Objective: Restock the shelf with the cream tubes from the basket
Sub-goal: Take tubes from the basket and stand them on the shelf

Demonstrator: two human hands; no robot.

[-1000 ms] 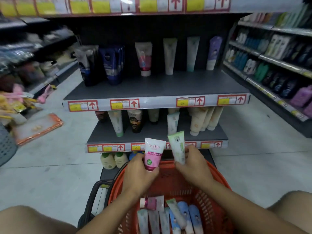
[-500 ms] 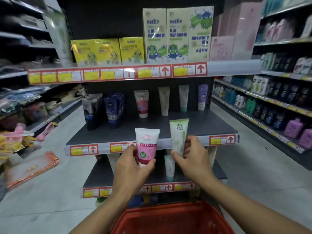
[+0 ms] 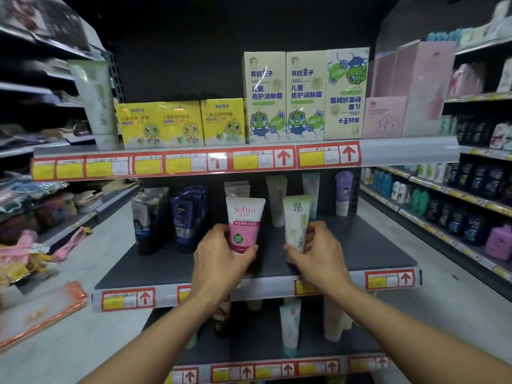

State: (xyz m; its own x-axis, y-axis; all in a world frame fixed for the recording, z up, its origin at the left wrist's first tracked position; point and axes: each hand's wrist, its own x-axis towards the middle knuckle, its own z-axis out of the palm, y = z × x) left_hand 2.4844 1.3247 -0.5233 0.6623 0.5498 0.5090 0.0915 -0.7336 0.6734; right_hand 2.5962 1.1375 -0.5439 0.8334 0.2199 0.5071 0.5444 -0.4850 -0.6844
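Note:
My left hand [image 3: 219, 261] grips a white and pink cream tube [image 3: 244, 221], held upright over the middle shelf [image 3: 166, 267]. My right hand [image 3: 318, 254] grips a pale green cream tube [image 3: 296, 220], also upright, beside the pink one. Both tubes hover above the front half of the dark shelf board, in front of a row of standing tubes [image 3: 276, 199] at the back. The basket is out of view.
Dark blue tubes [image 3: 188, 217] and grey packs [image 3: 146, 220] stand on the shelf's left. Yellow and cream boxes [image 3: 266, 98] fill the shelf above. A lower shelf holds more tubes [image 3: 289, 325]. Aisle shelving runs along the right [image 3: 457, 206]; goods lie on the floor at left [image 3: 36, 311].
Both hands rose from the red basket to the middle shelf, carrying the two tubes forward. The view tilted upward and the basket dropped out of sight.

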